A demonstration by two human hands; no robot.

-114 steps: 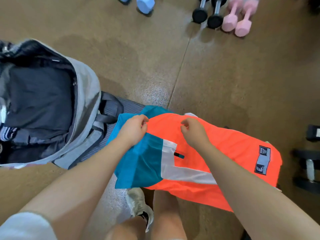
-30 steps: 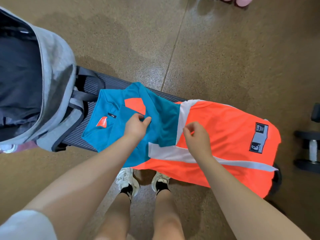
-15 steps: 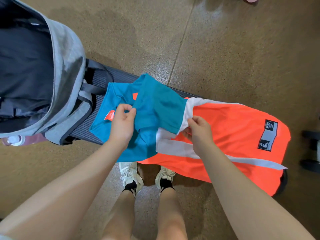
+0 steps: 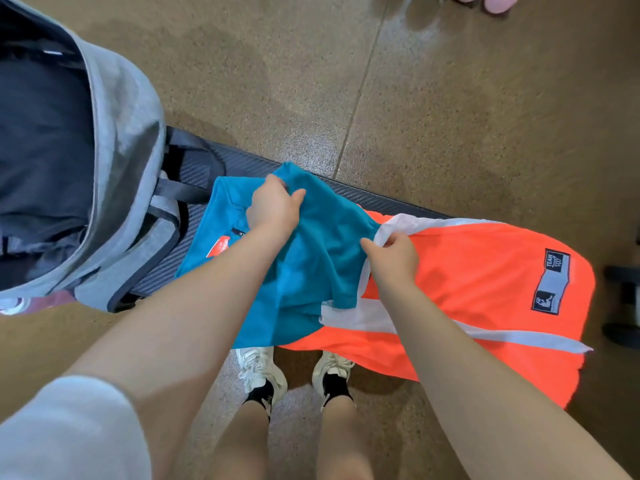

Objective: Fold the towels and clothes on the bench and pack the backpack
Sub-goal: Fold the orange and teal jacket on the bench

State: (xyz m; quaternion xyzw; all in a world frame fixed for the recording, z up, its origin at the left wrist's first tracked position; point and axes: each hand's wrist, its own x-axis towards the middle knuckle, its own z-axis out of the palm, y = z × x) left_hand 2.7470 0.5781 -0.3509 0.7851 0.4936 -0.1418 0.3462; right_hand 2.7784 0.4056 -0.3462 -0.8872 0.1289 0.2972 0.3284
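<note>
An orange, teal and white jersey point(image 4: 467, 278) lies spread along the narrow black bench point(image 4: 194, 168), its orange end hanging over the right end. My left hand point(image 4: 273, 206) pinches a raised fold of the teal part near the collar. My right hand point(image 4: 391, 254) grips the white stripe where teal meets orange. An open grey backpack point(image 4: 121, 140) stands on the bench's left end, dark clothing visible inside.
Brown speckled floor surrounds the bench. Pink dumbbells point(image 4: 485, 1) sit at the top edge, black dumbbells point(image 4: 623, 306) at the right edge. My two feet in white shoes point(image 4: 263, 372) stand just in front of the bench.
My left hand has moved up and away along the teal part, lifting a flap of it higher. My right hand has shifted slightly right on the white stripe.
</note>
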